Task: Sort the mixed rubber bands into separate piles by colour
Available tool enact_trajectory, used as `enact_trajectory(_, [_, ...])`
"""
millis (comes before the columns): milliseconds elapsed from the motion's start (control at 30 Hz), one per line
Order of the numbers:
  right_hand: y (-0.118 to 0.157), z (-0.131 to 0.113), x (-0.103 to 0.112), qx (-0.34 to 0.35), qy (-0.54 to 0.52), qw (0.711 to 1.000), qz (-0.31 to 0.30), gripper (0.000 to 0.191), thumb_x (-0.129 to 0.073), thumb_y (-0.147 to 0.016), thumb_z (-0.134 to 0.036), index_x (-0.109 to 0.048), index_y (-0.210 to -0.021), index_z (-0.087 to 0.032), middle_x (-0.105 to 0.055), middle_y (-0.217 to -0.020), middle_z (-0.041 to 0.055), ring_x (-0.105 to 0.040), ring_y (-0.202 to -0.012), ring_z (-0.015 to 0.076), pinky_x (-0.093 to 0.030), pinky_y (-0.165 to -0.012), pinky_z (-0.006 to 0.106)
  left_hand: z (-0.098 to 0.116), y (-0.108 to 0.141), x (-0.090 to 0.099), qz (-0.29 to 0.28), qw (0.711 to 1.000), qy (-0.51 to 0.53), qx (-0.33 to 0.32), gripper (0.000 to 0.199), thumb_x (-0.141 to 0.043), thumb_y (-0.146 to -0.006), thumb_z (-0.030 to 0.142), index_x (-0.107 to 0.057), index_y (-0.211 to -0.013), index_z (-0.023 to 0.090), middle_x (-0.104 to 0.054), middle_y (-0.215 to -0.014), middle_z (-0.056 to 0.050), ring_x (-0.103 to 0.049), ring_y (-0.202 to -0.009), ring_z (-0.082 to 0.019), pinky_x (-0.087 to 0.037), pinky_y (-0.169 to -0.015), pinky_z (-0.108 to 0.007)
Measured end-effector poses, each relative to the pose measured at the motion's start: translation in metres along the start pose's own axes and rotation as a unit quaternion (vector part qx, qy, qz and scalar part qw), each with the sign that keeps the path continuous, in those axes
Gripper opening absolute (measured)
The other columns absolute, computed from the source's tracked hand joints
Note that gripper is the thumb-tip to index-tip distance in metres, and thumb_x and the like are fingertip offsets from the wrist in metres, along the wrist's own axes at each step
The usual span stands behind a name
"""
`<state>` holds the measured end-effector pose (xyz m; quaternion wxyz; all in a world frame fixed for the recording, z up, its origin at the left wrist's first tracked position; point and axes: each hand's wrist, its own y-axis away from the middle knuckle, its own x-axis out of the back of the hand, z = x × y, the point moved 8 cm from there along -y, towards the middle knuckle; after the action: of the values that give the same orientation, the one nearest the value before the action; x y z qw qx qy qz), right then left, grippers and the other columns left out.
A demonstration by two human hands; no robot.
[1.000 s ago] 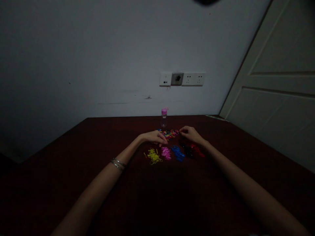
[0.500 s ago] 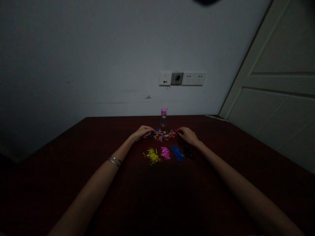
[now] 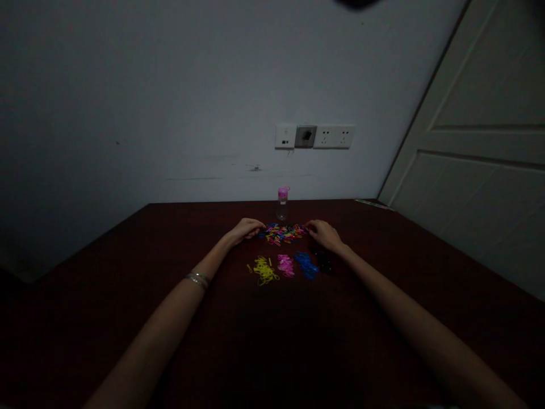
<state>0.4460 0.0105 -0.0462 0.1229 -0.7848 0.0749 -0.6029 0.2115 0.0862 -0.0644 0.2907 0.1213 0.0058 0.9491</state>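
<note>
A mixed heap of small coloured loops [image 3: 281, 233] lies on the dark table. My left hand [image 3: 247, 229] is at the heap's left edge, fingers curled closed, and my right hand [image 3: 322, 233] is at its right edge, fingertips pinched together. What either hand holds is too small to make out. Nearer me are four separate piles in a row: yellow [image 3: 264, 270], pink [image 3: 285, 265], blue [image 3: 306, 265] and black [image 3: 324, 262]. The black one lies just below my right hand.
Behind the heap a clear bottle with a pink cap [image 3: 282, 204] stands upright. The table [image 3: 272, 341] meets a wall with sockets [image 3: 333, 137]. A pale panelled door [image 3: 477, 136] is at the right.
</note>
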Motion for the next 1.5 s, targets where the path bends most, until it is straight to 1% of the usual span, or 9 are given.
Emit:
enact_trajectory(200, [0.000,0.001,0.000,-0.002,-0.008,1.000,0.006,0.024,-0.047,-0.080,-0.024,-0.058,-0.100,-0.021,-0.061,-0.103,0.0062,-0.055,-0.093,0.0189,-0.042,-0.069,0.025,0.001,0.001,0.000,0.013,1.000,0.002,-0.013,0.027,-0.054,-0.070,0.033,-0.062,-0.083,0.010,-0.041,-0.049,0.005,-0.024,-0.036,-0.002,-0.011,-0.036,-0.017])
enact_trajectory(733, [-0.004,0.013,0.003,-0.003,-0.099,0.994,0.035,0.022,-0.048,-0.076,-0.025,-0.062,-0.093,-0.022,-0.066,-0.087,0.0043,-0.059,-0.075,0.0161,-0.041,-0.060,0.022,0.002,0.002,0.001,0.031,0.999,-0.014,-0.018,0.026,-0.055,-0.069,0.032,-0.063,-0.081,0.011,-0.040,-0.047,0.005,-0.025,-0.036,-0.002,-0.013,-0.036,-0.017])
enact_trajectory(833, [-0.009,0.021,0.003,-0.002,-0.150,0.989,0.015,0.023,-0.052,-0.071,-0.019,-0.062,-0.091,-0.019,-0.066,-0.080,0.0034,-0.058,-0.068,0.0135,-0.042,-0.058,0.021,0.002,0.001,0.001,0.029,0.999,-0.006,-0.020,0.026,-0.055,-0.069,0.032,-0.063,-0.081,0.011,-0.041,-0.048,0.005,-0.026,-0.036,-0.002,-0.012,-0.036,-0.017])
enact_trajectory(933, [-0.013,0.032,0.000,-0.010,-0.233,0.972,-0.025,0.024,-0.056,-0.065,-0.014,-0.061,-0.088,-0.014,-0.064,-0.070,0.0023,-0.057,-0.061,0.0112,-0.043,-0.057,0.019,0.002,0.001,0.000,0.022,0.999,0.003,-0.023,0.026,-0.055,-0.069,0.032,-0.063,-0.080,0.010,-0.041,-0.047,0.005,-0.025,-0.036,-0.002,-0.012,-0.036,-0.017])
enact_trajectory(1100, [-0.009,0.045,-0.002,-0.052,-0.341,0.935,-0.083,0.024,-0.060,-0.063,-0.018,-0.057,-0.086,-0.013,-0.063,-0.065,0.0021,-0.055,-0.053,0.0101,-0.042,-0.048,0.019,0.002,0.001,0.000,0.025,0.999,-0.003,-0.020,0.026,-0.055,-0.069,0.032,-0.064,-0.081,0.010,-0.041,-0.047,0.005,-0.026,-0.036,-0.002,-0.013,-0.036,-0.017])
enact_trajectory(1233, [-0.006,0.039,0.010,-0.055,-0.393,0.914,-0.085,0.026,-0.063,-0.062,-0.021,-0.056,-0.085,-0.013,-0.065,-0.070,0.0051,-0.058,-0.057,0.0124,-0.044,-0.049,0.021,0.003,0.003,0.000,0.033,0.999,-0.012,-0.017,0.029,-0.056,-0.069,0.034,-0.064,-0.083,0.010,-0.042,-0.048,0.005,-0.026,-0.036,-0.002,-0.013,-0.036,-0.017])
enact_trajectory(1367, [-0.007,0.021,0.023,-0.035,-0.416,0.904,-0.091,0.029,-0.065,-0.060,-0.024,-0.057,-0.086,-0.014,-0.066,-0.074,0.0060,-0.060,-0.065,0.0152,-0.047,-0.057,0.026,0.012,0.005,-0.003,0.054,0.997,-0.049,-0.024,0.030,-0.057,-0.069,0.035,-0.065,-0.084,0.010,-0.043,-0.047,0.005,-0.028,-0.036,-0.003,-0.016,-0.036,-0.017])
enact_trajectory(1433, [-0.007,0.010,0.029,-0.021,-0.427,0.899,-0.093,0.030,-0.065,-0.060,-0.026,-0.057,-0.087,-0.015,-0.066,-0.076,0.0060,-0.061,-0.070,0.0163,-0.047,-0.063,0.028,0.023,0.007,-0.011,0.044,0.995,-0.079,-0.043,0.029,-0.061,-0.066,0.034,-0.066,-0.081,0.009,-0.047,-0.048,0.003,-0.030,-0.038,-0.003,-0.019,-0.037,-0.017])
enact_trajectory(1500, [-0.007,-0.003,0.034,-0.008,-0.445,0.891,-0.095,0.032,-0.065,-0.060,-0.027,-0.057,-0.088,-0.014,-0.066,-0.076,0.0053,-0.061,-0.073,0.0164,-0.047,-0.068,0.030,0.036,0.009,-0.028,0.008,0.994,-0.090,-0.065,0.029,-0.064,-0.064,0.032,-0.067,-0.081,0.008,-0.054,-0.052,0.001,-0.036,-0.042,-0.004,-0.023,-0.040,-0.017])
